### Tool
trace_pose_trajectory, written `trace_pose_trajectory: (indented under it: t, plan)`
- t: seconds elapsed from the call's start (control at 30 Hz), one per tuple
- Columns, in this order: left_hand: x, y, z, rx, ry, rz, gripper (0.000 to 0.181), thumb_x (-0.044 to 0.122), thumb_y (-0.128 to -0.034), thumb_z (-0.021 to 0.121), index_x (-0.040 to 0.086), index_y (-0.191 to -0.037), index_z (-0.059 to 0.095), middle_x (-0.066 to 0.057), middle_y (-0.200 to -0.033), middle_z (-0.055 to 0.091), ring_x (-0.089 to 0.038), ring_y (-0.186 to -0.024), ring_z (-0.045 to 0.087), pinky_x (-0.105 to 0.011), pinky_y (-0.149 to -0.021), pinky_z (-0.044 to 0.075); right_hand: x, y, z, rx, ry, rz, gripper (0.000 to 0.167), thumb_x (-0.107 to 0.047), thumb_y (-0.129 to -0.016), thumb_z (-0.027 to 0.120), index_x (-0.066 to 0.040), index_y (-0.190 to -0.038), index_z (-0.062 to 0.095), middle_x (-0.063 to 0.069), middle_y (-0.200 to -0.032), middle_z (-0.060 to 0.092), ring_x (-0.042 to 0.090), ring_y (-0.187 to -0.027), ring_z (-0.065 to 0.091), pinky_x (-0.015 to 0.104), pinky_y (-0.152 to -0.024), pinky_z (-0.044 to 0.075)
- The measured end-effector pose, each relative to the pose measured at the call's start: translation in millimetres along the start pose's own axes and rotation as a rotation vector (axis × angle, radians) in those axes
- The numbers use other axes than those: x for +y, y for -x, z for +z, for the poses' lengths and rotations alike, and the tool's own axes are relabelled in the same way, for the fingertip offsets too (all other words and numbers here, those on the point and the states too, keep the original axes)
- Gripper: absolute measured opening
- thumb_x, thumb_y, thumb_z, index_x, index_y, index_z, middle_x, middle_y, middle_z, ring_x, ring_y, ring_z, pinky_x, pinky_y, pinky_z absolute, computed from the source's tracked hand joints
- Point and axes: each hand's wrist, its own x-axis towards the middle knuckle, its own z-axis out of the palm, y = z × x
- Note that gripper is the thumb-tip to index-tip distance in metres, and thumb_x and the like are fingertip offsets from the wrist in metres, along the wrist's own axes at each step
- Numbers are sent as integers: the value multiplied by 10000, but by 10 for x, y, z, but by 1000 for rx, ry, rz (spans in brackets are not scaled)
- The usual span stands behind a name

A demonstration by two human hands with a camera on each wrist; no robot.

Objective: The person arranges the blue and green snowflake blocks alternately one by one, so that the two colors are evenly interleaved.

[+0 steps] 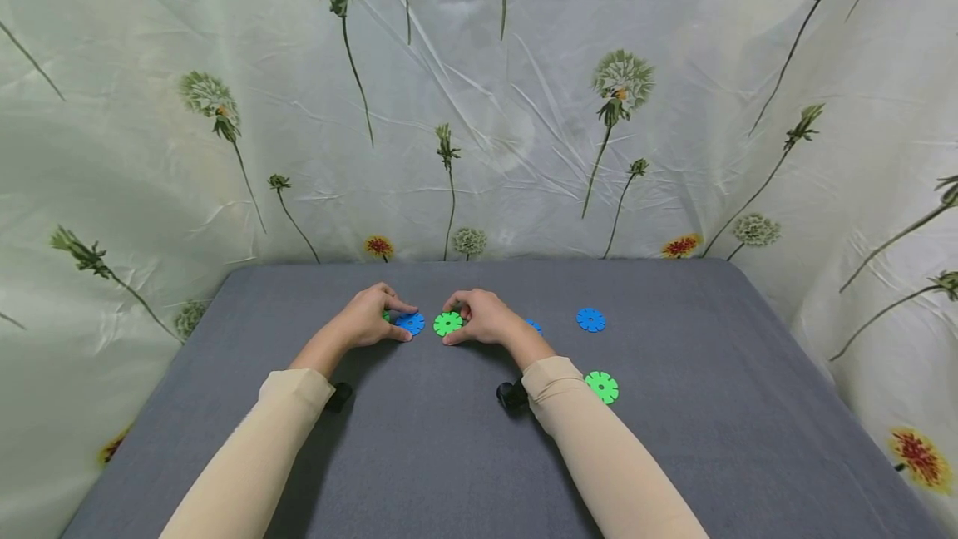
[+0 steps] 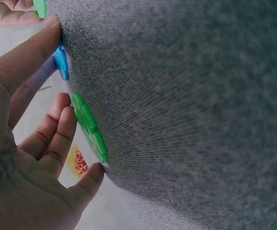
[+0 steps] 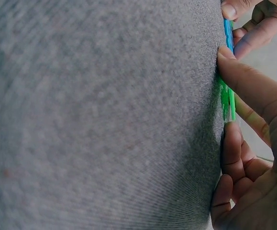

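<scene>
Thumb and forefinger of the left hand [image 1: 367,318] [image 2: 28,115] pinch a blue notched disc [image 1: 411,323] [image 2: 61,62] by its edges, flat on the grey table. Another green disc [image 2: 89,127] lies by that hand's other fingers, mostly hidden in the head view. Just right of the blue disc, separated by a small gap, a green notched disc [image 1: 448,323] [image 3: 227,100] is held between thumb and forefinger of the right hand [image 1: 486,318] [image 3: 255,139]. In the right wrist view its fingertips are at the disc's edges.
Partly behind the right hand lies a blue disc [image 1: 533,325]. Farther right are a blue disc [image 1: 591,320] and, beside the right sleeve, a green disc [image 1: 602,387]. A dandelion-print curtain [image 1: 509,106] hangs behind the grey table [image 1: 434,456].
</scene>
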Motion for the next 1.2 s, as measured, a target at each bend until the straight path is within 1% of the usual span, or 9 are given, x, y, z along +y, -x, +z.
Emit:
trace_pose_trajectory:
  t: [0.2,0.43,0.8,1.0,1.2]
  plan:
    - [-7,-2,-1,3,-10,7,486,256,-882,916,138,-1334,785,-194,-1343,611,-388,-1230,587,-557,-1050,503,-1,-13,1,-3,4,-3,484,-280,-892,913,-154,-1323,735,37,-1002,633,153,-870,532,302,-801,455]
    - [-18,-6,-1,1,-5,-4,481,257,-889,911,138,-1337,783,-197,-1362,604,-386,-1242,583,-560,-1055,502,-8,-42,-10,-23,8,1,496,-282,-898,908,-169,-1346,726,36,-1008,629,153,-895,536,308,-830,468]
    - [6,7,3,1,5,-5,481,255,-888,912,130,-1334,784,-205,-1358,598,-405,-1246,582,-571,-1057,501,-26,-23,-27,-31,12,5,506,-267,-898,908,-170,-1358,723,34,-997,629,153,-884,533,305,-819,455]
    - [-9,10,8,1,-6,-14,471,261,-905,898,149,-1347,780,-211,-1392,584,-419,-1274,574,-579,-1068,500,-44,-26,-33,-64,26,12,537,-278,-903,903,-172,-1389,699,29,-1012,617,162,-894,531,312,-811,436]
    - [-15,-12,3,4,-12,-9,463,254,-901,901,150,-1338,786,-195,-1357,597,-397,-1241,580,-571,-1049,503,-61,-4,-101,-115,8,5,595,-253,-890,916,-165,-1420,662,41,-1072,633,175,-919,559,314,-817,478]
